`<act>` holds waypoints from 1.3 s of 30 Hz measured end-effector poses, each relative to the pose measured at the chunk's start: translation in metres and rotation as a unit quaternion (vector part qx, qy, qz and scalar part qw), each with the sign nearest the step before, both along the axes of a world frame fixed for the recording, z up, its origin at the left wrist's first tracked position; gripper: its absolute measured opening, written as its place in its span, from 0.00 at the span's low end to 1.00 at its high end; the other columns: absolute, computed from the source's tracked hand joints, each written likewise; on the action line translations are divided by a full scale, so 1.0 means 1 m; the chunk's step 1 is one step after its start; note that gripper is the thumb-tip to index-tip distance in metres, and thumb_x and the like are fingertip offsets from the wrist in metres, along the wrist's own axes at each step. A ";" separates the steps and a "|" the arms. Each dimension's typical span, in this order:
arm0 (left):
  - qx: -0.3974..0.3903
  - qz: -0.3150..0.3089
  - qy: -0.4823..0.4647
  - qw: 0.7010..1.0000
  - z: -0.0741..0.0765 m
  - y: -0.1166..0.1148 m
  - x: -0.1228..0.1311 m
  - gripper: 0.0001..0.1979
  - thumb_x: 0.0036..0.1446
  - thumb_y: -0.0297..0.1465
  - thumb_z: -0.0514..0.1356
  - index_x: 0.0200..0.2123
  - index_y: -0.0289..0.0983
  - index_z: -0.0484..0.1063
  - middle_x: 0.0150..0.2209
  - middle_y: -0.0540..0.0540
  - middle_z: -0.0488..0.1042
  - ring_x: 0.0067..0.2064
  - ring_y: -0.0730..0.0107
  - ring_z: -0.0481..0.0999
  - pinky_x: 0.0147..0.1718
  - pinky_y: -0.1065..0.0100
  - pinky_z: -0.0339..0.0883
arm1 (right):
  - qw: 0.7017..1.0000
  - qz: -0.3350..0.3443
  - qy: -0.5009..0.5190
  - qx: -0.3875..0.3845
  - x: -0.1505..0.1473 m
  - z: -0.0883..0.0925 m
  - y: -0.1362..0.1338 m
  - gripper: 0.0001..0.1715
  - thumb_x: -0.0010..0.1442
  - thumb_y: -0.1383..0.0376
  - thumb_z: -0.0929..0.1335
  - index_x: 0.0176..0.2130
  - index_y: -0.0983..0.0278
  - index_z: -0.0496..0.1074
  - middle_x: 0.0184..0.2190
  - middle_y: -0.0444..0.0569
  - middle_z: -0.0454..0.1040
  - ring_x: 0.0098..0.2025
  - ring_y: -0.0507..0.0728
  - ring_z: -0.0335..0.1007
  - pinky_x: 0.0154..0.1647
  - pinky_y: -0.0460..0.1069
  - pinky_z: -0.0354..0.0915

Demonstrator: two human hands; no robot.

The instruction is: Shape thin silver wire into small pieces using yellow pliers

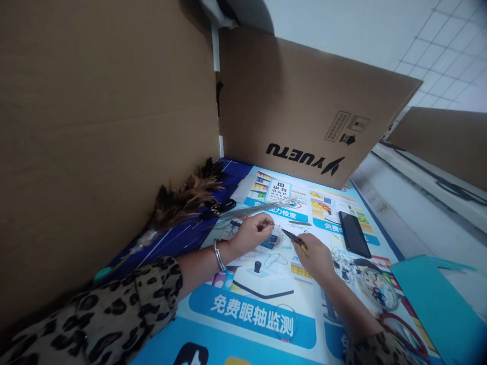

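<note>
My left hand [251, 234], a silver bangle [217, 255] at its wrist, pinches a thin wire piece between thumb and fingertips. Thin bent wire [278, 232] extends from those fingertips toward the pliers. In my right hand [314, 256] is a pair of pliers [294, 237] with dark jaws and yellow-and-black handles. The jaws point left at the wire; I cannot tell whether they touch it. Just beyond my left hand lies a bundle of straight silver wires [262, 206]. A loose wire loop [276, 260] rests on the printed sheet below my hands.
Brown feathers [186, 195] lie along the left cardboard wall [114, 101]. Another cardboard panel [304, 106] stands behind. To the right are a black phone [354, 234], a clear round dish [378, 288] with small items, a red ring [404, 334] and a teal sheet [437, 304].
</note>
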State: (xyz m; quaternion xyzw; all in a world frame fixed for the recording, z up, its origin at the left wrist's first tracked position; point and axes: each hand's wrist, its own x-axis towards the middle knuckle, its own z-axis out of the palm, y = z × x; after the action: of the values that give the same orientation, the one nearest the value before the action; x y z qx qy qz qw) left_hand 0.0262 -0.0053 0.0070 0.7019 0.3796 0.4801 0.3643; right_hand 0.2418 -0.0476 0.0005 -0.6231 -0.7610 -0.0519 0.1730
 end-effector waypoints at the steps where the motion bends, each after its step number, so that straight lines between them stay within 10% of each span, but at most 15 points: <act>1: 0.003 -0.003 -0.001 1.000 0.001 0.000 0.000 0.05 0.51 0.28 0.53 0.31 0.34 0.67 0.26 0.50 0.68 0.28 0.76 0.65 0.27 0.74 0.59 | 1.000 0.005 0.001 -0.005 0.000 0.000 0.000 0.13 0.57 0.57 0.60 0.39 0.60 0.67 0.34 0.47 0.71 0.38 0.54 0.66 0.35 0.45 0.58; 39: 0.025 -0.023 -0.010 0.999 0.003 -0.001 0.000 0.05 0.52 0.27 0.54 0.32 0.34 0.68 0.30 0.48 0.71 0.32 0.74 0.69 0.31 0.73 0.63 | 0.999 0.004 0.030 -0.012 0.001 0.000 0.002 0.14 0.57 0.57 0.60 0.39 0.60 0.67 0.34 0.47 0.70 0.37 0.54 0.66 0.34 0.46 0.58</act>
State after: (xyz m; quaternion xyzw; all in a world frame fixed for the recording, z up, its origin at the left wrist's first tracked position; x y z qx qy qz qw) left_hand 0.0264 -0.0065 0.0104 0.7144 0.3473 0.4881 0.3618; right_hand 0.2428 -0.0455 0.0007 -0.6232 -0.7586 -0.0236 0.1888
